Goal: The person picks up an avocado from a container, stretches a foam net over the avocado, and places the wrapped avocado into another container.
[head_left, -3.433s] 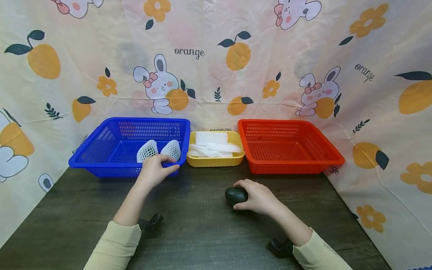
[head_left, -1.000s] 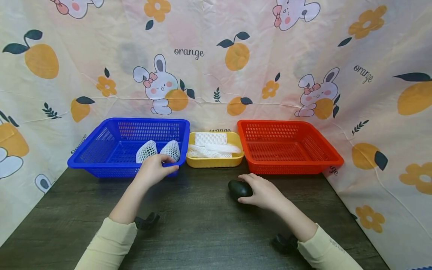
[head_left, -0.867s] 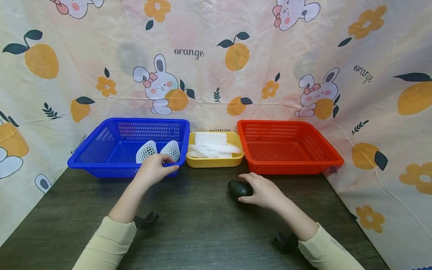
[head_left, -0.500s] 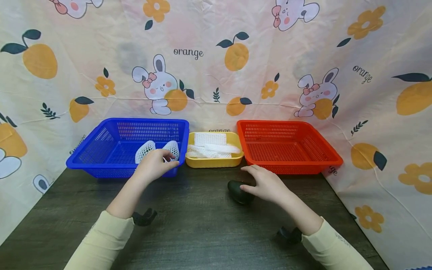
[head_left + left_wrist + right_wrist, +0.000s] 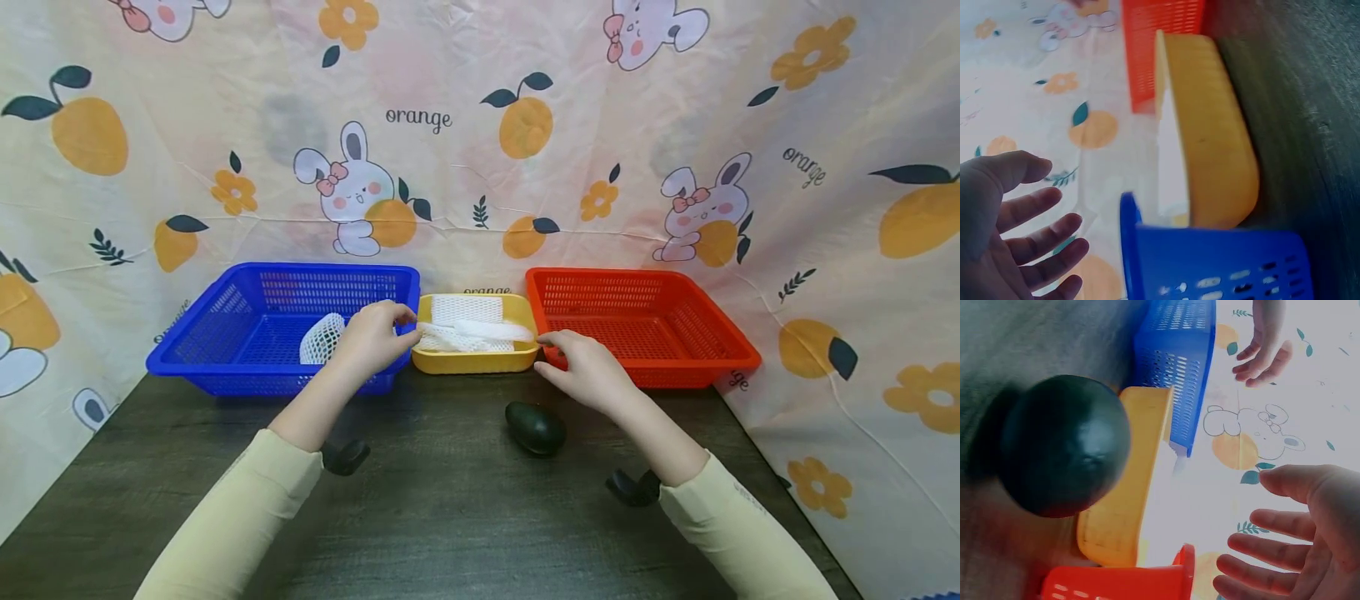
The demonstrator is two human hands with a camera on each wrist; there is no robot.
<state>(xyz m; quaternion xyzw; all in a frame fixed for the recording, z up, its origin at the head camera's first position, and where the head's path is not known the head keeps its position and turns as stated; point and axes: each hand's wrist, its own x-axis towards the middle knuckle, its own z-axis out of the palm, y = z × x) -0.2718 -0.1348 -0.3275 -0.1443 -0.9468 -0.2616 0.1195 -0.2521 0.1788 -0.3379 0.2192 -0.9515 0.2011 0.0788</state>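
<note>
My left hand [image 5: 375, 337] hovers over the right edge of the blue basket [image 5: 247, 367], fingers relaxed and holding nothing. The left wrist view shows its fingers [image 5: 1047, 234] spread apart. Beside it stands a small yellow basket [image 5: 476, 362] with white foam net sleeves [image 5: 468, 321] in it. My right hand [image 5: 588, 371] is in the air near the left front of the red basket [image 5: 660, 375], also holding nothing. On the table below it lies a dark green avocado [image 5: 536, 428], apart from the fingers; it looms large in the right wrist view.
A white net-wrapped piece [image 5: 322, 339] lies in the blue basket; the left arm hides what is to its right. The three baskets stand in a row against a printed cloth [image 5: 465, 183]. Dark wood tabletop [image 5: 450, 517] spreads in front.
My right hand has let go of the avocado and risen toward the baskets; the avocado stays on the table. My left hand has moved right and up toward the yellow basket.
</note>
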